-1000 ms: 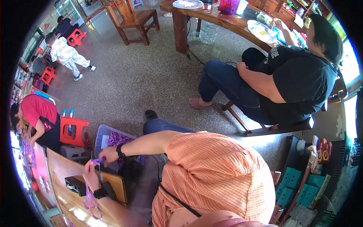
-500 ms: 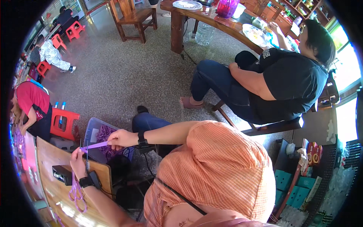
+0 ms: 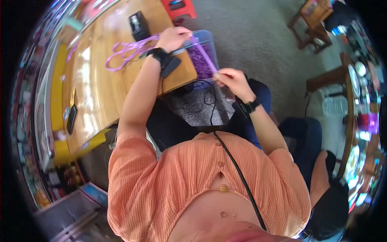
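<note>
wooden tabletop with glare, purple strip over bin, grey floor

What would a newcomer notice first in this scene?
Probably the purple ribbon, stretched straight between the left fingers and the right fingers, crossing the view of a pale bluish bin with purple strips inside. Next come the purple loops over the wooden table, beside the left wrist, and the person's orange top, filling the lower middle.
</note>
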A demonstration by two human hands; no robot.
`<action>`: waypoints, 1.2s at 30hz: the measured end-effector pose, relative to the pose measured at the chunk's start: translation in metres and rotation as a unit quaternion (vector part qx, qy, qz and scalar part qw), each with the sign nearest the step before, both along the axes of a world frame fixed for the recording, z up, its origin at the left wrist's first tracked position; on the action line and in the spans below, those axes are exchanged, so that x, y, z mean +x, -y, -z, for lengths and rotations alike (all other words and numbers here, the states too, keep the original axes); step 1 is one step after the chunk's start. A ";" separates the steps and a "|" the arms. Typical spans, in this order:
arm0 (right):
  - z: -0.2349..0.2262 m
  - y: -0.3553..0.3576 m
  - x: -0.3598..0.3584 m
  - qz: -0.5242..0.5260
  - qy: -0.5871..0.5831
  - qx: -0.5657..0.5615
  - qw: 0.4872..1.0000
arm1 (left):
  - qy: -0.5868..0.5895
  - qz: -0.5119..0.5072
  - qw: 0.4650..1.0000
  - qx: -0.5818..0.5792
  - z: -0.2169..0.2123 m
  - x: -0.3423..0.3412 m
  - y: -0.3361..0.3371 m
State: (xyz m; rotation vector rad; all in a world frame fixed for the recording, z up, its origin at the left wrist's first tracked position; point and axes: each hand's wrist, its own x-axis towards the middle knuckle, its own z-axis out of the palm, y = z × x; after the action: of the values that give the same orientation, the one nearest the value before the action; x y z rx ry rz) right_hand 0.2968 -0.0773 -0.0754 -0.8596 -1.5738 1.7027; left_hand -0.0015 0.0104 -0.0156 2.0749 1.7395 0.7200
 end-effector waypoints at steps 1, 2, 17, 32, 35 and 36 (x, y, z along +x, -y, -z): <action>-0.002 -0.001 -0.005 0.015 -0.025 -0.014 0.999 | -0.003 -0.019 1.000 -0.007 -0.005 -0.001 0.004; -0.007 -0.002 -0.010 0.037 -0.047 -0.028 0.998 | -0.004 -0.032 0.999 -0.014 -0.008 -0.003 0.007; -0.012 -0.026 -0.039 -0.097 0.018 -0.011 0.995 | 0.032 -0.047 0.998 -0.007 0.003 -0.011 0.006; -0.047 -0.011 -0.034 -0.001 0.083 0.476 0.875 | 0.021 -0.054 0.998 0.011 -0.010 -0.004 0.017; -0.039 -0.013 -0.019 0.025 0.104 0.456 0.884 | 0.021 -0.050 0.998 0.012 -0.011 -0.001 0.016; -0.035 -0.012 -0.015 0.042 0.118 0.405 0.906 | 0.021 -0.054 0.998 -0.004 -0.013 0.000 0.017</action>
State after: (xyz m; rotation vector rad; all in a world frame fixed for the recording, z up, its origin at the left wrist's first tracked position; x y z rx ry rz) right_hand 0.2817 -0.0654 -0.0402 -0.6773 -2.1204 0.7458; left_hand -0.0016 -0.0069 -0.0029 1.9584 1.8408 0.7802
